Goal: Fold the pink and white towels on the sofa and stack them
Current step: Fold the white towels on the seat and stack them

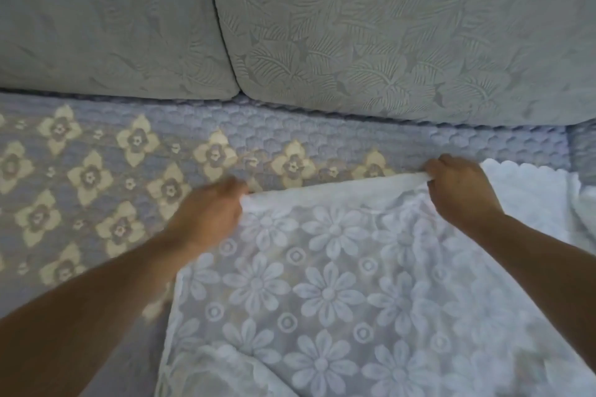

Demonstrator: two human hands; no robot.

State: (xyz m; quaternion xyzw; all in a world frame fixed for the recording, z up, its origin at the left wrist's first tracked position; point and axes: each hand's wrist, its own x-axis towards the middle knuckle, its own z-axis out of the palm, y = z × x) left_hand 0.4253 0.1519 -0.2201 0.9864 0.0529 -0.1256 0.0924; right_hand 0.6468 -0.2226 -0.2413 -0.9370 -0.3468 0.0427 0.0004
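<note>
A white towel (329,293) with a raised flower pattern lies spread over the right half of the sofa seat (96,190). Its far edge runs between my two hands. My left hand (209,213) pinches the far left corner of that edge; the hand is blurred. My right hand (458,184) grips the far edge further right. More white cloth with a scalloped border (529,184) lies under and beyond my right hand; whether it is the same towel I cannot tell. No pink towel is in view.
The seat is covered by a blue quilted cover with cream flower shapes. Two grey back cushions (387,35) stand behind it, with a seam between them at upper left. A sofa arm or corner (580,145) rises at the far right.
</note>
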